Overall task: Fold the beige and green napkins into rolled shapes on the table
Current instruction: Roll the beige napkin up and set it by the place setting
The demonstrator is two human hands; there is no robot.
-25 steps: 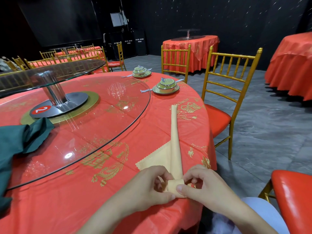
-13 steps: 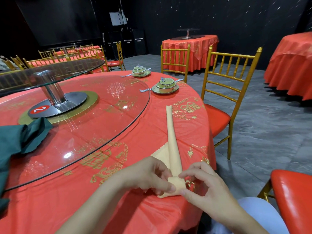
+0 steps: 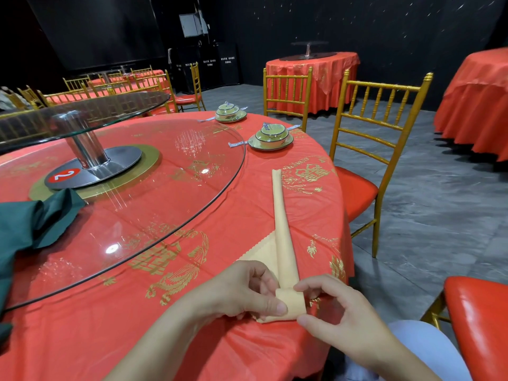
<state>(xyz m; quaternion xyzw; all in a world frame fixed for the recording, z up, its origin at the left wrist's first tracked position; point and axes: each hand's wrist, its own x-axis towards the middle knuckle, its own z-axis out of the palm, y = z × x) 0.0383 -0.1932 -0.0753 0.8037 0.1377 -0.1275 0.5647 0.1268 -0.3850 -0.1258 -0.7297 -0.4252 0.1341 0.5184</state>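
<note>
Landmark: I take the glass turntable [image 3: 233,171] on the red-clothed table [image 3: 82,339] as reference for every place.
Beige napkin: I see the beige napkin [image 3: 283,237] on the cloth just outside the turntable's right rim. It is a long narrow roll that runs away from the rim toward the table edge nearest to the camera. A flat scalloped corner spreads from its side facing the turntable.
Near end: the end farthest from the turntable is turned up into a small fold.
Left hand: the left hand [image 3: 242,290] pinches this fold from the turntable side, the thumb on its front and the fingers curled behind.
Right hand: the right hand [image 3: 338,312] pinches the same fold from the side away from the turntable, index finger above and thumb below.
Hands: they are close together, with only the fold between them.
Green napkin: the green napkin [image 3: 33,224] lies crumpled on the turntable's left part and reaches past its rim. No hand touches it.
Bowl sets: I see one bowl set [image 3: 270,136] just beyond the turntable's far-right rim and a second bowl set [image 3: 230,112] farther behind it.
Chair: a gold chair [image 3: 379,127] with a red seat stands to the right of the turntable, past the table edge.
</note>
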